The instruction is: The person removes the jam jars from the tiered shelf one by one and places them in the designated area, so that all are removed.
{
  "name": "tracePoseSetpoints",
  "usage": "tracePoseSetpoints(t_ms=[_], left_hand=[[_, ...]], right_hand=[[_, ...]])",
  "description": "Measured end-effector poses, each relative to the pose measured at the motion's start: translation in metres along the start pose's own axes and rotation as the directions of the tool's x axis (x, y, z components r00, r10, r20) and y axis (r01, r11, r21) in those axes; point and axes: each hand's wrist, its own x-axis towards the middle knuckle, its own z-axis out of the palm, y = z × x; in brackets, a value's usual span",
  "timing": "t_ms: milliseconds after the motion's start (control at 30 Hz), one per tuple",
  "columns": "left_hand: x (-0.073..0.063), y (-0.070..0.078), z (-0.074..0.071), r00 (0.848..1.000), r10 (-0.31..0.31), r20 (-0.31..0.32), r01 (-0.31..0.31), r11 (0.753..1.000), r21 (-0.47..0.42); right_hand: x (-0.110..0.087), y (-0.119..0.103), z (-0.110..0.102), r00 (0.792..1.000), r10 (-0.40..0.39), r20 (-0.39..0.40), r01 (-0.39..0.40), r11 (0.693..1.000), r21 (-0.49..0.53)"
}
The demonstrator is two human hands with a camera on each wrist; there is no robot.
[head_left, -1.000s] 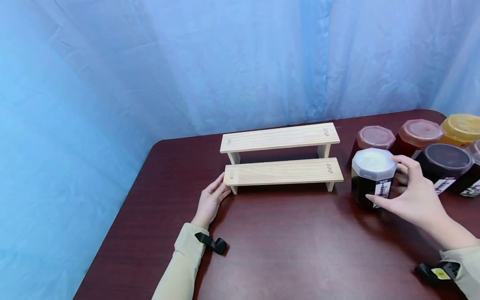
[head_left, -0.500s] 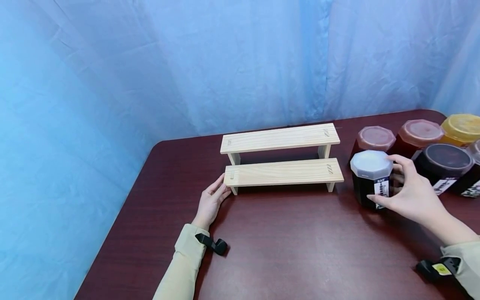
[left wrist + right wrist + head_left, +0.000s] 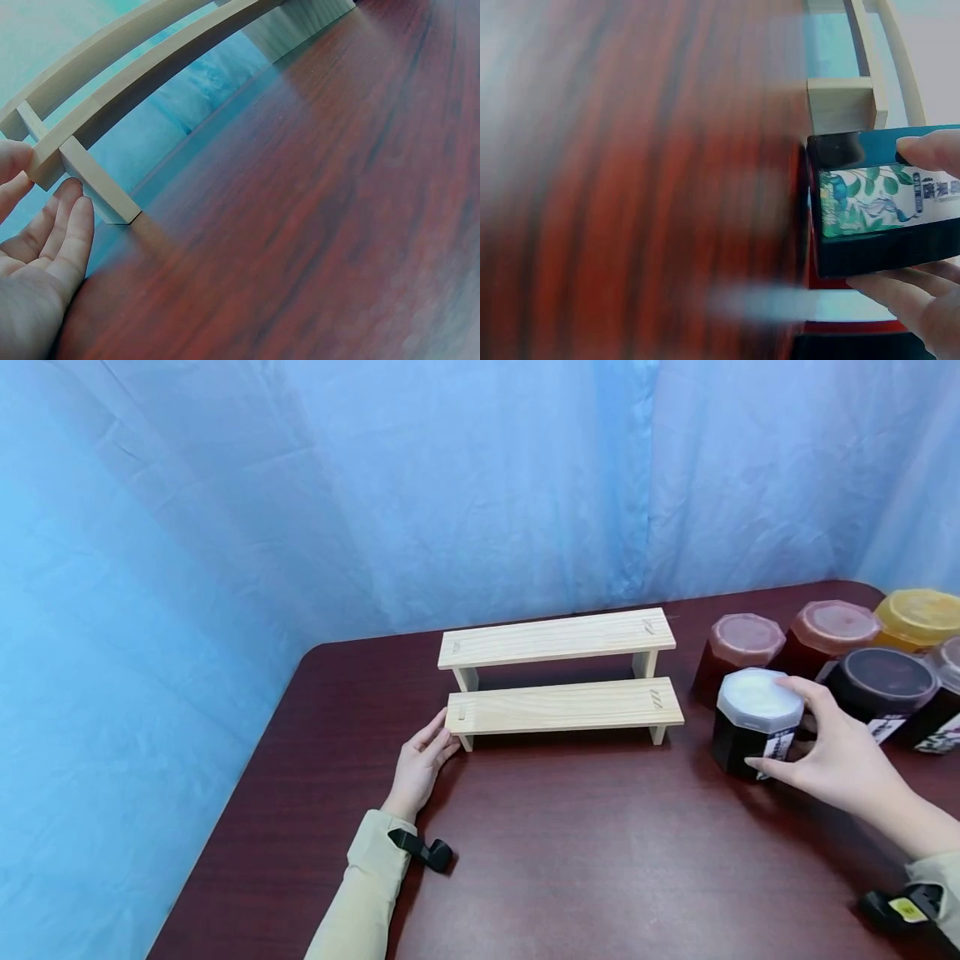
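My right hand grips a dark octagonal jar with a whitish lid, thumb on the near side and fingers round the far side. The lid leans slightly right in the head view. In the right wrist view the label of the jar shows leaves and dark print. A pale two-step wooden stand is left of the jar. My left hand holds the left end of its lower step, and in the left wrist view the fingers lie beside the leg.
Behind and right of the held jar stand more lidded jars: two with reddish lids, a yellow-lidded jar, and a black one, with another at the right edge. Blue curtains hang behind the dark red-brown table.
My right hand has shifted slightly to the right with the jar, whose lid now leans a little more that way. The left hand and the wooden stand stay in place.
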Motion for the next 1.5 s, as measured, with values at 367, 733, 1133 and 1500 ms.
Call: tracePoseSetpoints(t_ms=[367, 733, 1133, 1500], left_hand=[[-0.0012, 0.0004, -0.0005, 1.0, -0.013, 0.003, 0.013, 1.0, 0.013], [-0.0006, -0.0005, -0.0001, 1.0, -0.02, -0.008, 0.02, 1.0, 0.001], [0.0, -0.0003, -0.0007, 1.0, -0.004, -0.004, 0.004, 1.0, 0.015], [-0.0003, -0.0016, -0.0003, 1.0, -0.001, 0.001, 0.001, 1.0, 0.013]], right_hand=[[-0.0024, 0.0056, -0.0058, 0.998, 0.049, 0.033, -0.046, 0.995, -0.093], [0.0017, 0.0018, -0.005, 0.996, 0.089, 0.018, -0.085, 0.982, -0.171], [0.0029, -0.0015, -0.004, 0.992, 0.124, 0.033, -0.116, 0.978, -0.173], [0.0025, -0.0001, -0.0052, 0.991, 0.125, 0.037, -0.117, 0.979, -0.164]])
